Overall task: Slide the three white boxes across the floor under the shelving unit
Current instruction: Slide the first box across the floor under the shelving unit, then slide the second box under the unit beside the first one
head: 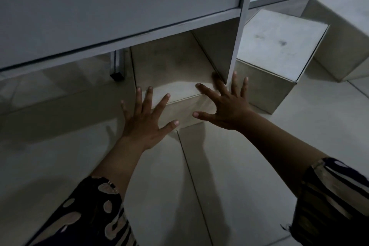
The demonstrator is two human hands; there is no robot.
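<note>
Pressing flat, fingers spread and gripping nothing, my left hand (146, 118) and right hand (225, 108) meet the nearest white box (175, 78), partly under the shelving unit (119, 16) toward twelve o'clock. An upright post (238, 32) crowds its right edge; second box (277, 46) and third box (343, 26) wait at two o'clock.

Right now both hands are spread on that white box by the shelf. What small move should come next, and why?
Probably a short push forward. The left hand and right hand lie flat and open against the near box, which sits only partly beneath the shelving unit; its near edge sticks out onto the floor, beside the upright post.
</note>
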